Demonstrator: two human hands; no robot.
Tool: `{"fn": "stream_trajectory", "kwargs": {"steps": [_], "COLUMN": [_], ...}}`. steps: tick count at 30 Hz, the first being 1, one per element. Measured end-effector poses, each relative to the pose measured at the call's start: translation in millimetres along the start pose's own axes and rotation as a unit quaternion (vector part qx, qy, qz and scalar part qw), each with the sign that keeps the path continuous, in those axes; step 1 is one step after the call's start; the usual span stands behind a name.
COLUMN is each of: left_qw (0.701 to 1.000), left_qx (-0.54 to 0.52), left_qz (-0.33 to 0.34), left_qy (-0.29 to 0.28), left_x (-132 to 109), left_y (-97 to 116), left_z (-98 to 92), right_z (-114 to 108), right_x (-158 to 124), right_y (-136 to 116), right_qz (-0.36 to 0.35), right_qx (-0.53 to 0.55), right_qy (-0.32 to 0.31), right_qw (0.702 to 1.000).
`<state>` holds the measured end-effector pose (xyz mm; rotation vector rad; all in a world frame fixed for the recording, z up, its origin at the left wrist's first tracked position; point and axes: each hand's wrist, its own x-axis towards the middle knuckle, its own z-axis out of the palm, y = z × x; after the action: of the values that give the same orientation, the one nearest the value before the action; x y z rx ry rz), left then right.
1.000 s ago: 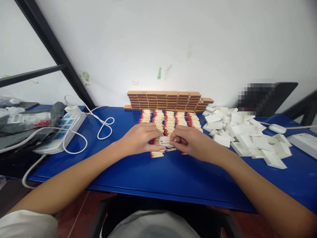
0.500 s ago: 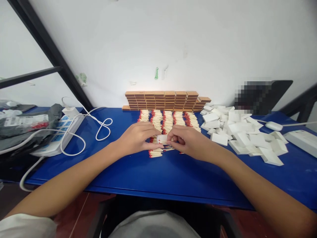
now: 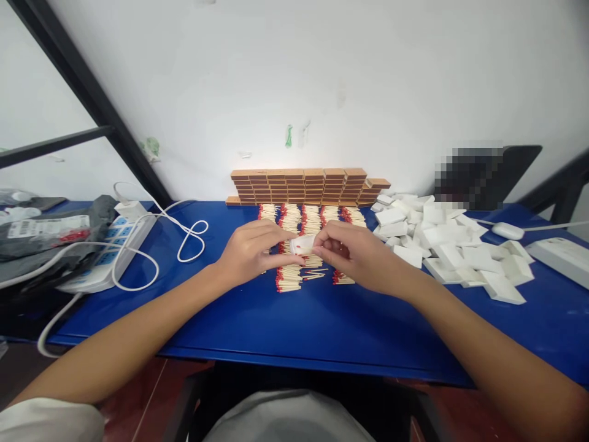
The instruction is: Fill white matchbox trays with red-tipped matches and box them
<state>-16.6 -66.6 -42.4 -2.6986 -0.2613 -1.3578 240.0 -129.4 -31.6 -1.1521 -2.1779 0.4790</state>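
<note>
A small white matchbox tray (image 3: pixel 304 242) is held tilted above the rows of matches. Thumb and fingers of my left hand (image 3: pixel 253 248) clasp its left end. My right hand (image 3: pixel 356 253) is closed in a pinch at the right end, with red match heads showing by its fingertips. Part of the tray and what lies in it is hidden by the fingers. Beneath and behind both hands, red-tipped matches (image 3: pixel 289 279) lie in several long rows on the blue table (image 3: pixel 257 325). A few loose matches (image 3: pixel 315 274) lie just below the tray.
Brown matchboxes (image 3: pixel 294 184) are stacked against the wall behind the matches. A heap of white trays (image 3: pixel 451 242) lies at the right, near a white mouse-like device (image 3: pixel 507 231). On the left are a power strip (image 3: pixel 115 245), white cables (image 3: pixel 191 230) and dark plastic packages (image 3: pixel 50 236).
The tray has been raised slightly and tilted between my hands. My right hand has shifted up a little, and the loose matches below show more.
</note>
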Motion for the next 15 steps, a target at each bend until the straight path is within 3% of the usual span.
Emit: {"fn": "stream_trajectory", "kwargs": {"steps": [4,10,15], "left_qw": [0.999,0.995,0.996], "left_qx": [0.049,0.099,0.081], "left_qz": [-0.002,0.006,0.004], "left_qy": [0.009,-0.012,-0.028], "left_x": [-2,-8,-10], "left_y": [-9,-25,-23], "left_z": [-3.0,-4.1,-2.3], "right_z": [-9,-3,5], "right_x": [0,-4,-5], "right_y": [-1,-2,2], "right_qz": [0.020,0.026,0.034], "right_qx": [-0.019,-0.048,-0.077], "right_qy": [0.004,-0.152,-0.199], "right_qw": [1.000,0.987,0.976]}}
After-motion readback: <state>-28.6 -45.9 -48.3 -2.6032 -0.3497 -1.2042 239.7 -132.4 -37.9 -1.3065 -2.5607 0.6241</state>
